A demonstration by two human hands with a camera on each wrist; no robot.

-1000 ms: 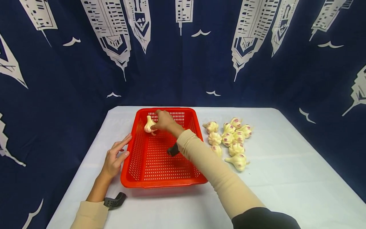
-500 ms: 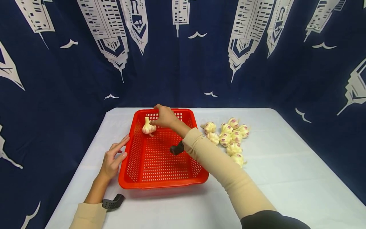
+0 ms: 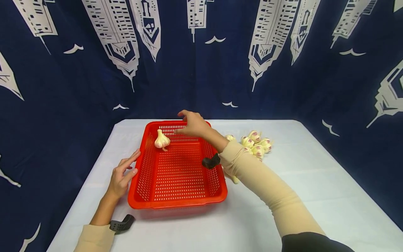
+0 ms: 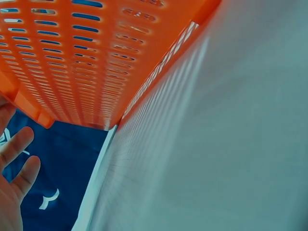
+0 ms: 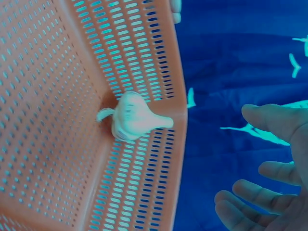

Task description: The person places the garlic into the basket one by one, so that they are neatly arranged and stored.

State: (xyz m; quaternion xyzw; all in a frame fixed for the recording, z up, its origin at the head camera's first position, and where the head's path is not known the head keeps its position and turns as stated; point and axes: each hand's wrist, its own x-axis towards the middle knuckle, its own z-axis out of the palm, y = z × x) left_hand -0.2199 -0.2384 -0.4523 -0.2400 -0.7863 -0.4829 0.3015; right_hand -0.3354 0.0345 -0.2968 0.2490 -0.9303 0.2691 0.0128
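Note:
A red perforated plastic basket (image 3: 177,203) stands on the white table. One garlic bulb (image 3: 162,140) rests in its far left corner, stem up; the right wrist view shows the same garlic bulb (image 5: 132,117) leaning by the basket wall. My left hand (image 3: 121,175) touches the basket's left rim with straight, spread fingers; part of the left hand (image 4: 17,168) shows beside the basket wall in the left wrist view. My right hand (image 3: 195,125) hovers over the basket's far right part, fingers spread and holding nothing. In the right wrist view the right hand (image 5: 269,183) is apart from the bulb.
Several garlic bulbs (image 3: 258,150) lie in a group right of the basket, partly hidden by the right sleeve (image 3: 261,178). Dark wrist devices (image 3: 122,224) sit on both wrists. A navy curtain (image 3: 195,87) with white building prints hangs behind the table.
My right hand has let go of the garlic bulb in the basket's far left corner and moved right and up. The left hand stays at the rim.

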